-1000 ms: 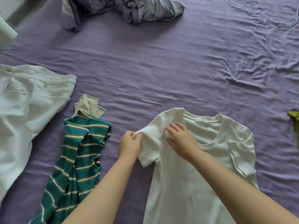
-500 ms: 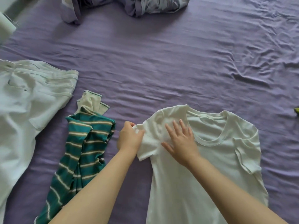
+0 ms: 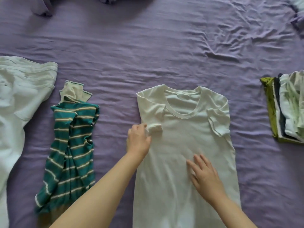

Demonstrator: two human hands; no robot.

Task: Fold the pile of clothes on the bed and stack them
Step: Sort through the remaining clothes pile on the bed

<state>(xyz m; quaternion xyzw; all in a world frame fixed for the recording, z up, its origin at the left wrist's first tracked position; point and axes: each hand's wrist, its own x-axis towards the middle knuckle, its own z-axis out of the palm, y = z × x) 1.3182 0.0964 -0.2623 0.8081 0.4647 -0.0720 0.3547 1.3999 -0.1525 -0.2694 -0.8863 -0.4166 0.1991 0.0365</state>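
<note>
T-shirt (image 3: 184, 139), left hand (image 3: 139, 140) pinching sleeve (image 3: 153, 130)

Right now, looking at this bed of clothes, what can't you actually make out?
All in the head view:
- White T-shirt: hem cut off by the bottom edge.
- Folded stack: right side cut off; piece count unclear.
- White trousers: legs run off the left edge.
- Left hand: fingertips hidden by the sleeve it pinches.
- Right hand: slightly blurred.

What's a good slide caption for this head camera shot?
Left hand pinches the white T-shirt's folded-in sleeve, right hand flat on its front, purple bed.
</note>
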